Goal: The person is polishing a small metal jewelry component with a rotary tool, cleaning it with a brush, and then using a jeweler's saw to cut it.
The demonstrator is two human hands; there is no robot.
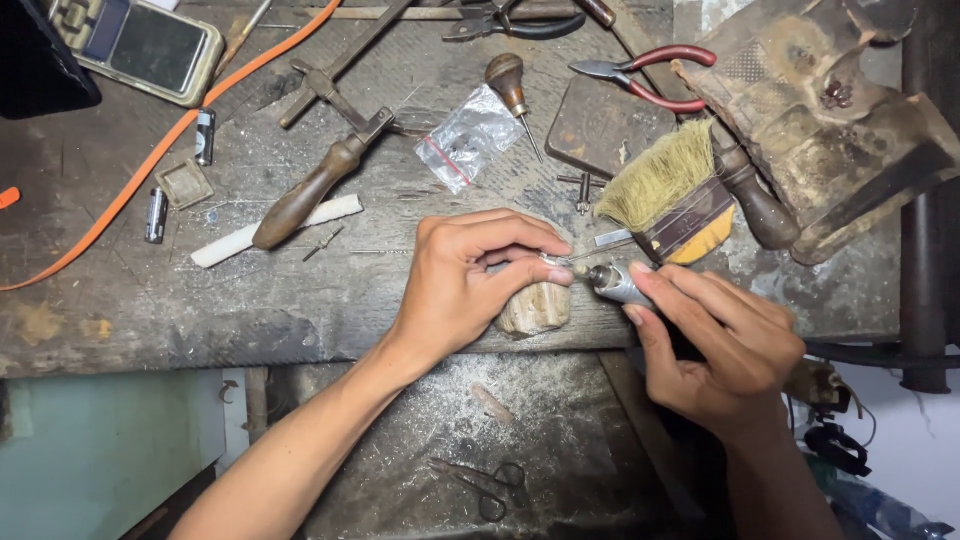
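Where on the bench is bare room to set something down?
Bare patch: the bench's near-left surface, bordered by the orange strap, the white stick and the left hand. Crowded: the far edge and right side around the brush, pliers and right hand.

Even, soft overhead light, sharp across the whole view, with faint shadows and no glare.
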